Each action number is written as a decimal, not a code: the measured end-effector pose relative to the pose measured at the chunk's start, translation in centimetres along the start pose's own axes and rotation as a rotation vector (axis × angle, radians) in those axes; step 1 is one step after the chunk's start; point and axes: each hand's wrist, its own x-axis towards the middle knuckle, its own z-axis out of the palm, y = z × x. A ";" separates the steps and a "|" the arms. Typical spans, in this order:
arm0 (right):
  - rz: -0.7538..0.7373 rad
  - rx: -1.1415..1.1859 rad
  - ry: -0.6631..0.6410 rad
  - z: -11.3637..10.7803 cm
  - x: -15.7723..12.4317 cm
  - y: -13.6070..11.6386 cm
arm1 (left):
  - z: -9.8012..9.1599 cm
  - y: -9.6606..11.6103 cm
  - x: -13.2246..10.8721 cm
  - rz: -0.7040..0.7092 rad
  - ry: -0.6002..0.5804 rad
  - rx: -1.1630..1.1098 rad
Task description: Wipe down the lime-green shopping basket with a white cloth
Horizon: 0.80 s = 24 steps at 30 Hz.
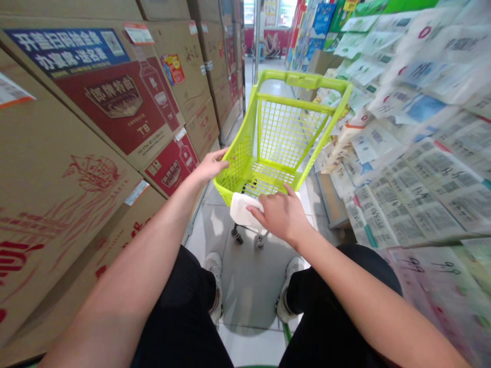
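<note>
A lime-green plastic shopping cart (240, 166) with a lattice basket stands in front of me; nothing lies inside it. My left hand (215, 164) grips the rim on its left side, fingers over the edge. At the near rim, my right hand (283, 212) presses a white cloth (243, 208) against the plastic. The cloth is folded over the near left corner, partly covered by my fingers. The handle (305, 81) rises at the cart's far end. Small casters (237, 235) show beneath the basket.
Stacked cardboard cartons (99, 102) line the left side closely. Plastic-wrapped packs (414, 174) with handwritten prices fill the right side, above a low wooden base (333, 199). My knees and shoes (213, 266) flank the tiled floor (249, 286). The aisle continues toward a bright storefront.
</note>
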 end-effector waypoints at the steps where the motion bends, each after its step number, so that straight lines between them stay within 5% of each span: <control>1: -0.003 0.006 0.034 0.0 -0.4 0.4 | -0.7 0.4 0.1 0.083 0.077 0.119; 3: -0.038 0.032 0.139 0.4 -0.9 1.2 | -1.4 1.7 -0.4 0.267 0.244 0.324; 5: -0.064 0.052 0.269 1.0 -1.0 2.3 | -1.1 3.5 -2.0 0.401 0.289 0.438; 7: -0.050 0.073 0.365 1.4 -0.8 3.7 | 0.0 5.1 -4.2 0.434 0.143 0.506; 10: -0.081 0.142 0.361 1.4 -0.3 5.9 | 1.4 6.1 -7.1 0.389 -0.327 0.561; 12: -0.187 0.230 0.310 1.1 0.1 7.2 | 1.5 5.8 -8.1 0.312 -0.535 0.551; 17: -0.297 0.521 0.226 0.5 1.2 8.6 | -0.5 5.6 -8.5 0.225 -0.732 0.473; 20: -0.214 0.685 0.281 0.5 1.9 8.5 | -0.9 6.6 -9.0 0.233 -0.749 0.432; 24: -0.011 0.802 0.623 0.3 3.0 9.2 | 1.1 8.5 -11.3 0.356 -0.537 0.341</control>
